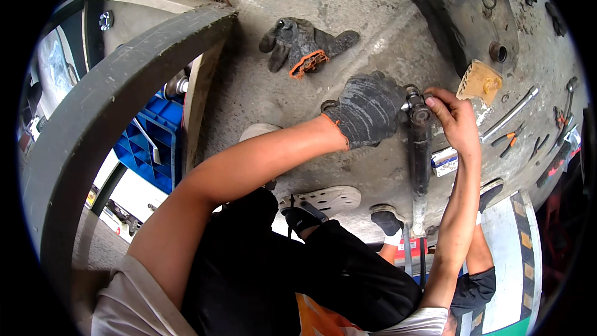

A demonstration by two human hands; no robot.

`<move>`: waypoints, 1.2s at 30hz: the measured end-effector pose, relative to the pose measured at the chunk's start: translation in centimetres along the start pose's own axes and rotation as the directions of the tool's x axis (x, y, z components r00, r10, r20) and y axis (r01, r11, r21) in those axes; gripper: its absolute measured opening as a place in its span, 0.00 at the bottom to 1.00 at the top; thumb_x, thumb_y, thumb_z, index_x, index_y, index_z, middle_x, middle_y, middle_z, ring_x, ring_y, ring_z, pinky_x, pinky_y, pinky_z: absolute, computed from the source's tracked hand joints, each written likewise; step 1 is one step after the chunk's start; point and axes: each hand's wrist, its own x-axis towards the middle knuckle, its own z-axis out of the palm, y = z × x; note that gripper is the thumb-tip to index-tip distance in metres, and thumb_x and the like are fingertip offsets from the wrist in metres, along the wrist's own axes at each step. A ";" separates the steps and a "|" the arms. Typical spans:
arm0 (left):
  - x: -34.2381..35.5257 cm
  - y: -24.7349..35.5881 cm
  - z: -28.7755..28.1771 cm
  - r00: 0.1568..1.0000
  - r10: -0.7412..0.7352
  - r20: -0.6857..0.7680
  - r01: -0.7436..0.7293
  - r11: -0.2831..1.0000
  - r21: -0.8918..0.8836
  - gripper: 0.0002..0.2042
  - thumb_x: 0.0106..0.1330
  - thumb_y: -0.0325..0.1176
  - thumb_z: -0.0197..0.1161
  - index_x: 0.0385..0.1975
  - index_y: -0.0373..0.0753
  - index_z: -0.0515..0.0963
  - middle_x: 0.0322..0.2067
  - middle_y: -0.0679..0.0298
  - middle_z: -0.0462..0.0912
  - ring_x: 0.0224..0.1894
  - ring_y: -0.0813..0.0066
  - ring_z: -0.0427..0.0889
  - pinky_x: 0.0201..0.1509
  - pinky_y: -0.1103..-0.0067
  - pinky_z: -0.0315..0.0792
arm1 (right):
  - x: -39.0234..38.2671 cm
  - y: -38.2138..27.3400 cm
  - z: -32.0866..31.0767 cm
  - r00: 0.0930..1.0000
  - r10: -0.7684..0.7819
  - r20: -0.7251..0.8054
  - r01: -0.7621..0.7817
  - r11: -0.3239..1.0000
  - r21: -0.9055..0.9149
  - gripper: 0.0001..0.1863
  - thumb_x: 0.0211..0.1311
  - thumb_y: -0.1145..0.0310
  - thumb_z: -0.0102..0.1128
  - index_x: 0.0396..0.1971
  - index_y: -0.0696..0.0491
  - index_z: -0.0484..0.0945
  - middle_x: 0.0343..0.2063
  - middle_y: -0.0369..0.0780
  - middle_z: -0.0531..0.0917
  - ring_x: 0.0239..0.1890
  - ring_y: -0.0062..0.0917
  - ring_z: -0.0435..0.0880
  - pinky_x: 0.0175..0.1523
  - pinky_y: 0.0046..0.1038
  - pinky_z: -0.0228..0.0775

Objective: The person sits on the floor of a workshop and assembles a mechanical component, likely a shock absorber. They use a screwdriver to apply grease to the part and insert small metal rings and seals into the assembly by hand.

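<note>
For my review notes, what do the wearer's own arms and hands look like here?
The left hand wears a dark grey work glove with paler streaks across its back and a thin orange edge at the wrist. The right hand is bare. The left arm and right arm emerge from short, pale sleeves.

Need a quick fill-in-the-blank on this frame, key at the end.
1. The left hand is gloved; the right hand is ____.
2. The loose glove has an ____ cuff.
3. The compartmented crate at picture left is ____.
4. Both hands are at the black cylinder's ____ end (upper or lower in the picture).

Missing words: bare; orange; blue; upper
</note>
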 end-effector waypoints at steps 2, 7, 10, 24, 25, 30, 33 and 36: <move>0.0 -0.2 0.3 1.000 0.011 0.018 -0.011 1.000 0.001 0.16 0.48 0.36 0.67 0.35 0.36 0.78 0.31 0.51 0.81 0.37 0.51 0.80 0.41 0.62 0.74 | -0.3 0.4 0.2 1.000 0.019 0.004 -0.020 0.984 0.178 0.09 0.62 0.75 0.63 0.42 0.61 0.82 0.23 0.33 0.79 0.26 0.14 0.73 0.32 0.20 0.66; 0.0 -0.5 0.5 0.999 0.022 -0.023 -0.022 1.000 0.003 0.16 0.48 0.37 0.67 0.35 0.36 0.78 0.32 0.51 0.81 0.37 0.51 0.81 0.40 0.62 0.75 | -0.8 1.1 0.2 0.999 -0.033 0.026 0.022 0.941 0.338 0.14 0.58 0.83 0.63 0.45 0.61 0.82 0.33 0.34 0.82 0.32 0.14 0.77 0.40 0.16 0.70; 0.5 -0.4 0.0 0.996 -0.008 0.088 0.005 0.999 0.038 0.15 0.49 0.37 0.66 0.36 0.37 0.78 0.32 0.52 0.81 0.36 0.51 0.81 0.40 0.61 0.75 | -0.5 1.1 0.4 0.999 -0.047 -0.021 0.050 0.962 0.268 0.13 0.58 0.79 0.65 0.44 0.61 0.83 0.34 0.35 0.83 0.33 0.15 0.78 0.40 0.18 0.70; 0.0 -0.2 0.3 0.999 0.043 -0.023 -0.043 0.999 0.005 0.17 0.48 0.38 0.67 0.38 0.37 0.78 0.33 0.53 0.80 0.40 0.51 0.79 0.45 0.62 0.74 | 0.0 0.2 0.3 0.998 -0.014 -0.061 0.026 0.977 0.211 0.12 0.60 0.71 0.68 0.40 0.62 0.84 0.30 0.37 0.85 0.34 0.15 0.80 0.43 0.19 0.72; 0.2 0.0 0.4 0.999 0.024 0.025 -0.025 1.000 0.018 0.18 0.48 0.38 0.67 0.38 0.37 0.78 0.33 0.53 0.80 0.40 0.51 0.79 0.44 0.62 0.74 | 0.2 -0.3 0.5 0.996 -0.012 -0.091 0.032 0.975 0.222 0.12 0.60 0.71 0.68 0.40 0.63 0.84 0.30 0.37 0.85 0.34 0.15 0.80 0.43 0.19 0.72; -0.2 -0.1 0.7 1.000 -0.009 -0.015 0.009 1.000 0.017 0.19 0.49 0.40 0.67 0.39 0.37 0.78 0.33 0.52 0.80 0.41 0.52 0.79 0.45 0.61 0.74 | 0.0 0.6 0.7 0.998 0.018 -0.064 0.002 0.957 0.292 0.11 0.63 0.70 0.66 0.39 0.62 0.83 0.29 0.34 0.84 0.33 0.13 0.78 0.41 0.18 0.70; -0.2 -0.3 1.0 0.995 0.008 -0.100 -0.003 0.999 0.053 0.19 0.50 0.40 0.66 0.40 0.36 0.78 0.33 0.52 0.80 0.40 0.51 0.79 0.45 0.61 0.74 | -0.5 0.8 0.9 0.998 0.026 -0.051 -0.010 0.957 0.289 0.11 0.63 0.69 0.65 0.39 0.62 0.82 0.28 0.32 0.82 0.31 0.12 0.76 0.39 0.17 0.68; 0.4 0.2 0.5 0.999 0.024 -0.022 -0.023 0.998 0.056 0.20 0.51 0.41 0.65 0.42 0.36 0.77 0.34 0.51 0.81 0.41 0.49 0.79 0.45 0.60 0.74 | -0.4 1.3 1.2 0.997 -0.023 -0.079 0.044 0.961 0.275 0.10 0.64 0.69 0.64 0.38 0.61 0.81 0.26 0.32 0.81 0.31 0.12 0.75 0.38 0.17 0.67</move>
